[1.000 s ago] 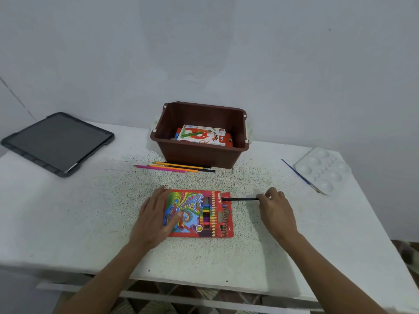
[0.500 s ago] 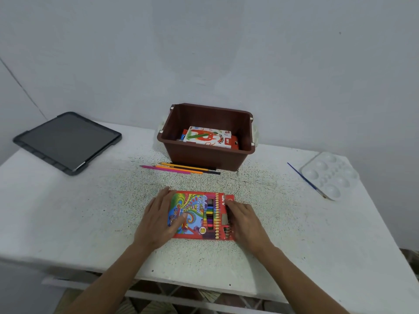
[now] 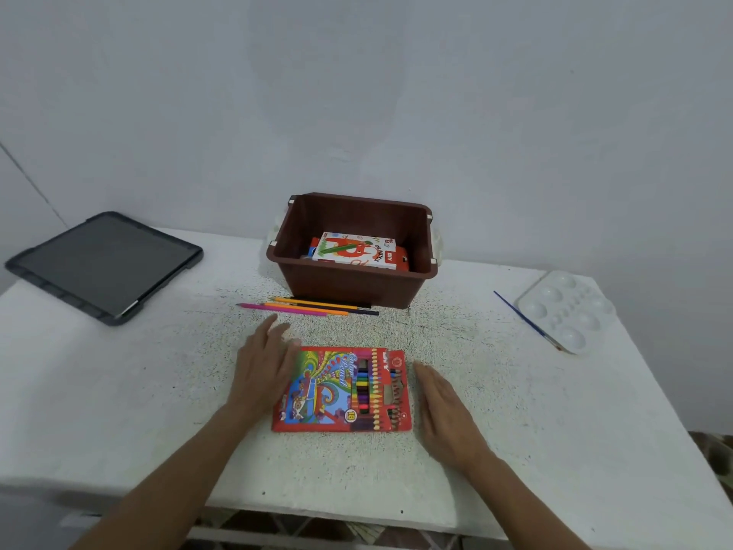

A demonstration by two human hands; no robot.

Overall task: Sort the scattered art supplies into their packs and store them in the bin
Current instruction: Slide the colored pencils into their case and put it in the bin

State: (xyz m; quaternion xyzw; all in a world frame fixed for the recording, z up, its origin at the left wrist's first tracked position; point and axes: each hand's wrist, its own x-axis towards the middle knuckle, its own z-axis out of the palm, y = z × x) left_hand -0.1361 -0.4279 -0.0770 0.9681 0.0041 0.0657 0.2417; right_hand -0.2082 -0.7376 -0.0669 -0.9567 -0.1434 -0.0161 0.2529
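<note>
Pencils (image 3: 309, 308) loose before bin (image 3: 357, 289) | tablet (image 3: 103, 264) far-left | left grip (image 3: 265, 373), right grip (image 3: 444, 406) released, flanking pack (image 3: 337, 391)

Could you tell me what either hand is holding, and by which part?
Nothing is held: the left hand and right hand lie open at the sides of the pencil pack.

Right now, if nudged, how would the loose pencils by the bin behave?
The loose pencils look slim and straight, so probably stiff and light. Lying flat on the table, they may roll sideways. Bunched, one nudge likely shifts several.
</note>
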